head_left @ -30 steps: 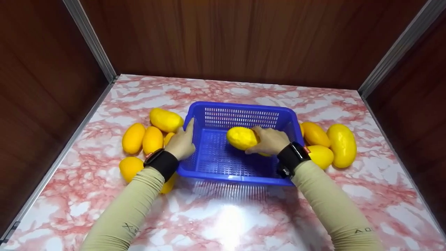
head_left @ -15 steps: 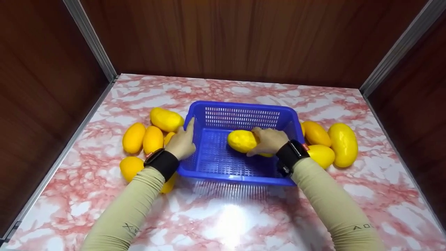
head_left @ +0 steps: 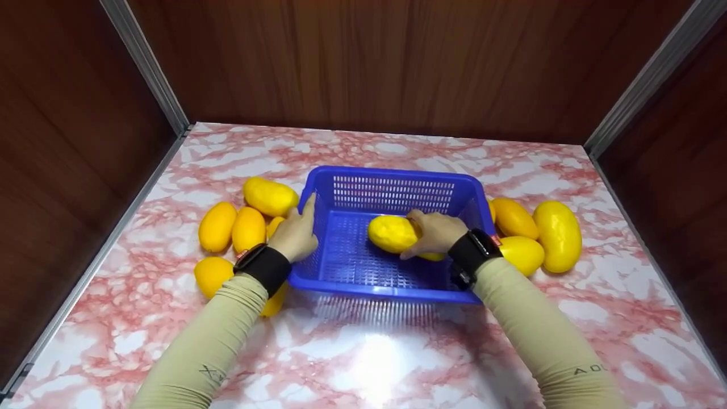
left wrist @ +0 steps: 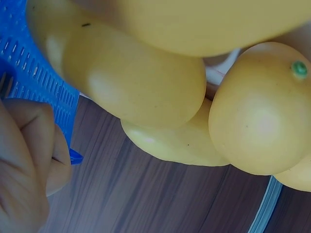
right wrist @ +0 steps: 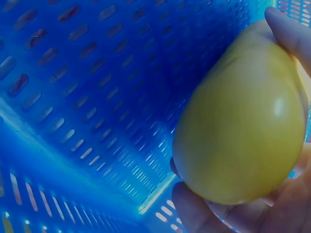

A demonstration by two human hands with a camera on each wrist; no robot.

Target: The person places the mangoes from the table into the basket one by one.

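Note:
A blue plastic basket (head_left: pixel 369 291) with slotted walls stands in the middle of the table. My left hand (head_left: pixel 295 236) holds its left rim; in the left wrist view the curled fingers (left wrist: pixel 41 141) sit against the slotted wall. Inside the basket my right hand (head_left: pixel 438 233) grips a yellow mango (head_left: pixel 392 234), lying sideways low over the basket floor. The right wrist view shows this mango (right wrist: pixel 238 121) with the thumb on one side and several fingers on the other. Its right end is hidden under the hand.
Several mangoes (head_left: pixel 217 226) lie left of the basket, some partly behind the left wrist. More mangoes (head_left: pixel 556 236) lie on the right, close to the basket wall. The marbled table (head_left: pixel 318 363) is bounded by wood panels (head_left: pixel 386 68) at the back and sides.
My right hand and its mango have come slightly lower in the basket, towards the near side. The left hand has stayed at the left rim.

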